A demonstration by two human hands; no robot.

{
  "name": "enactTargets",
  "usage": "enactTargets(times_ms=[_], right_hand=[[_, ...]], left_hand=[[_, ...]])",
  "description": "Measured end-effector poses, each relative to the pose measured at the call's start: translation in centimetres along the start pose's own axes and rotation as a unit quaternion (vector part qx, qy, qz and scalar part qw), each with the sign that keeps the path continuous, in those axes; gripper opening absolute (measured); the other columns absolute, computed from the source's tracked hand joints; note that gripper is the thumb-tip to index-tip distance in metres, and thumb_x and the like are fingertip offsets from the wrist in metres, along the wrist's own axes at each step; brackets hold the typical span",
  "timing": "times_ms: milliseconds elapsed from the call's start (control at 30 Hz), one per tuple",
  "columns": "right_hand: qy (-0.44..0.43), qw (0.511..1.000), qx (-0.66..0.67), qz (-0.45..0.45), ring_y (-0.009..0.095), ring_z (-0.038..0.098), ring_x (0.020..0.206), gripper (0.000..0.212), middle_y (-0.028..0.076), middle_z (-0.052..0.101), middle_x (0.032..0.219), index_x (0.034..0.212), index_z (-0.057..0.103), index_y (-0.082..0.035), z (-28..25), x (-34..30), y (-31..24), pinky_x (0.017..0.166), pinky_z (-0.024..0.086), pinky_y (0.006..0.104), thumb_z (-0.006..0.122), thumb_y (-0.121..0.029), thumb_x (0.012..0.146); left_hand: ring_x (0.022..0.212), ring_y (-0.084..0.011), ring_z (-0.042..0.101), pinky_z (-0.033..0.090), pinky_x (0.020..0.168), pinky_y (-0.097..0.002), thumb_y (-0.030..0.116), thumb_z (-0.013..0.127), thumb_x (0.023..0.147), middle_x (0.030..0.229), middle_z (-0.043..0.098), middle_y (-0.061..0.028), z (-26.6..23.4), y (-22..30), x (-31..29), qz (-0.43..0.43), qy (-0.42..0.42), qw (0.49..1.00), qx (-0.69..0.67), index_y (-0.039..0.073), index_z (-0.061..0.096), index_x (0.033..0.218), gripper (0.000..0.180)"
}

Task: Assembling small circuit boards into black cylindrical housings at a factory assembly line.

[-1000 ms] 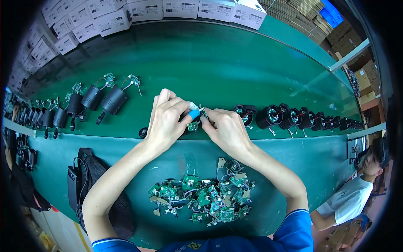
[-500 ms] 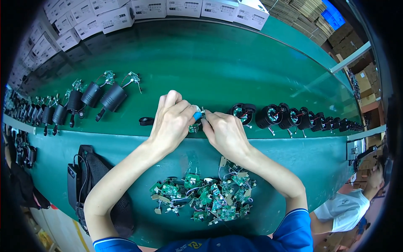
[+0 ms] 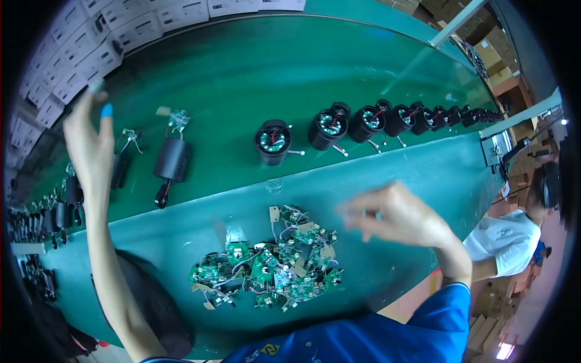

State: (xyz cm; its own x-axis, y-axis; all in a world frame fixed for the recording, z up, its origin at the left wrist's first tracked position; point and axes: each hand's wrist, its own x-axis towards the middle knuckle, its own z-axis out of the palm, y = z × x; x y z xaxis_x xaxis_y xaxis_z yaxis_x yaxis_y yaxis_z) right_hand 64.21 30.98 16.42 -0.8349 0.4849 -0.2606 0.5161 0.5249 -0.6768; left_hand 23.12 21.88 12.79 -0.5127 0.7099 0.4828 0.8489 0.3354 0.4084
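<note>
My left hand [image 3: 91, 142] is raised at the left over the far bench, near the stacked boxes. A blue cover sits on one fingertip; its fingers are apart and blurred, and I see nothing held. My right hand [image 3: 399, 218] hovers at the right above the near bench, fingers loosely bent and apart, smeared by motion, with nothing visible in them. Between the hands lies a black cylinder [image 3: 172, 160] with a small green circuit board [image 3: 177, 121] wired to its far end and a black loop at its near end. A pile of green circuit boards [image 3: 266, 272] lies below.
A row of upright black cylinders [image 3: 272, 144] with wired tops runs off to the right. More black cylinders [image 3: 62, 215] line the left, partly behind my left arm. White boxes [image 3: 136, 30] stand along the back. A black mesh bag [image 3: 145, 296] lies near my left forearm. Another person [image 3: 508, 242] is at the right.
My hands were together at a small part; they have parted, left hand going far left, right hand toward me and right. The cylinder with its board now lies uncovered. The view has swung right.
</note>
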Motion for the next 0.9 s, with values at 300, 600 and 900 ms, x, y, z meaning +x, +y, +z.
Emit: enactTargets(times_ms=[300, 600, 900], right_hand=[[-0.014, 0.985, -0.128, -0.117, 0.024, 0.063, 0.064, 0.046, 0.009, 0.064, 0.085, 0.126, 0.059, -0.007, 6.1, -3.7, 4.1, 0.061, 0.053, 0.0349, 0.064, -0.004, 0.080], [-0.055, 0.951, 0.291, 0.091, 0.012, 0.061, 0.062, 0.044, 0.009, 0.068, 0.097, 0.120, 0.065, -0.003, 0.3, -0.7, 1.5, 0.053, 0.051, 0.0207, 0.059, 0.005, 0.077], [0.148, 0.962, 0.227, 0.025, 0.012, 0.064, 0.074, 0.040, 0.016, 0.067, 0.099, 0.125, 0.057, 0.002, 5.3, 8.9, 0.4, 0.062, 0.055, 0.0226, 0.060, 0.000, 0.086]], left_hand=[[0.095, -0.0262, 0.058, 0.042, 0.085, -0.0426, 0.027, 0.073, 0.071, 0.097, 0.066, -0.0100, 9.1, 19.9, -2.6, 0.423, -0.333, 0.781, 0.317, 0.013, 0.068, 0.101, 0.034], [0.095, -0.0341, 0.060, 0.048, 0.083, -0.0505, 0.027, 0.066, 0.079, 0.105, 0.062, -0.0161, 6.4, 8.8, -5.9, 0.124, -0.326, 0.930, 0.114, 0.005, 0.053, 0.126, 0.054], [0.110, -0.0259, 0.052, 0.039, 0.100, -0.0498, 0.022, 0.066, 0.078, 0.103, 0.062, -0.0120, 7.9, 7.8, -8.6, 0.329, -0.094, 0.939, 0.046, 0.006, 0.057, 0.121, 0.047]])
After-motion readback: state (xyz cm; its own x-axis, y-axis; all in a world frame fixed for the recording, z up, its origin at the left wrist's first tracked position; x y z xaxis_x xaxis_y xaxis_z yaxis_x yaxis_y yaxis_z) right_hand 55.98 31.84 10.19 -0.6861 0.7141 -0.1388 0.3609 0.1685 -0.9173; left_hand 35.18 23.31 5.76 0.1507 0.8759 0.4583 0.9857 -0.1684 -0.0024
